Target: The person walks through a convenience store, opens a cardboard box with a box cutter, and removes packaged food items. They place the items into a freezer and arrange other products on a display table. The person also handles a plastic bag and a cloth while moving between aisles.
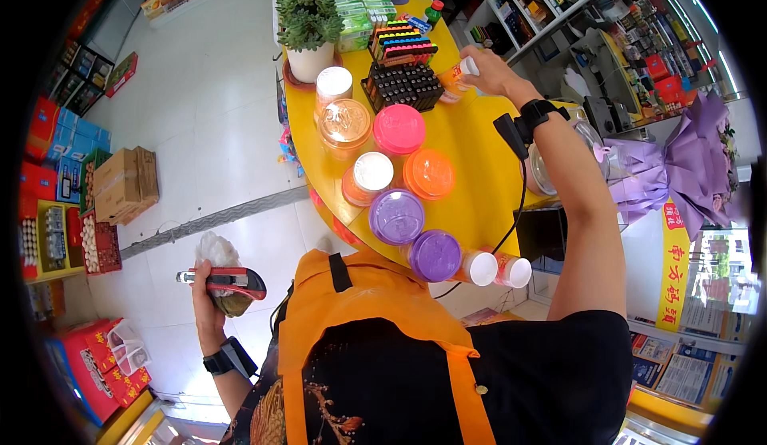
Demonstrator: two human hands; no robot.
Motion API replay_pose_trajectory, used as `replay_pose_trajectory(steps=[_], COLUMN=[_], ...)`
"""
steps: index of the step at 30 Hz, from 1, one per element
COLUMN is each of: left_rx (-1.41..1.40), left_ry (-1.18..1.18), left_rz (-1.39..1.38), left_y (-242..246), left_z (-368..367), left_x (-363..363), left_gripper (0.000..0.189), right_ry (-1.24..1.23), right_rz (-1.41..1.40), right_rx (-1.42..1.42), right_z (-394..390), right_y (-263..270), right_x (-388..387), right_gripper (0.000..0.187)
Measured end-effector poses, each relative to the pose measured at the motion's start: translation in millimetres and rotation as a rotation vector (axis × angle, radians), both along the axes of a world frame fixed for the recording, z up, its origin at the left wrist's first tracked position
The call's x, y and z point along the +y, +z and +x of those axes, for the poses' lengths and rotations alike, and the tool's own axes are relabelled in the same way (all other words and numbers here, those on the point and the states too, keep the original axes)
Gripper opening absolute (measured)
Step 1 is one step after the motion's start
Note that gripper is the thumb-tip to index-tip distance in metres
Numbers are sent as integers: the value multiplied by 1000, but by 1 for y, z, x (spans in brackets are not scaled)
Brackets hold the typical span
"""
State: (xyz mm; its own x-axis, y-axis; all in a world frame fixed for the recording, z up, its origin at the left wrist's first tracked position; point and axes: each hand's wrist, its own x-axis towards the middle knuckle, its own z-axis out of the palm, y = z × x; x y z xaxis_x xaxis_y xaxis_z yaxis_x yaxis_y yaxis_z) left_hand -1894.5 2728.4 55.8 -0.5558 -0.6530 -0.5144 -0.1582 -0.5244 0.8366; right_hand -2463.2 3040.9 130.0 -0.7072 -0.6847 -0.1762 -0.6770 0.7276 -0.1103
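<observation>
My right hand [488, 72] grips the white cap end of an orange container [453, 77] at the counter's far side, beside a black rack of lighters [407, 85]. Out to the left, over the floor, my left hand [207, 301] holds a red and black utility knife [230, 280] and a crumpled whitish bundle [217, 252]. Between the hands, jars with purple [396, 217], orange [429, 174], pink [399, 129] and copper-coloured [344, 123] lids stand on the yellow counter [479, 163]. White-capped containers [373, 172] stand among them and at the near edge.
A potted succulent [310, 19] and stacked green packs [362, 10] stand at the counter's far left. A black cable [520, 205] hangs from my right wrist. Cardboard boxes [123, 187] and egg crates [99, 244] are on the left; a purple-wrapped bouquet [683, 163] is at right.
</observation>
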Motion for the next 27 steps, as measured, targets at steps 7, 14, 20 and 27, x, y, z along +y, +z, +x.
replay_pose_trajectory(steps=[7, 14, 20, 27], left_rx=[11, -6, -10, -31], left_ry=[-53, -115, -221, -300], left_rz=[41, 70, 20, 43], left_y=[-9, -10, -10, -11], left_z=[-11, -31, -53, -66], left_x=[-4, -5, -7, -6], left_gripper=[51, 52, 56, 56], right_ry=[109, 100, 114, -399], right_rz=[113, 111, 31, -254], right_rx=[-125, -385, -470, -533], right_z=[76, 177, 203, 222], right_y=[38, 50, 65, 121], right_x=[51, 74, 83, 182], right_gripper=[54, 50, 59, 50])
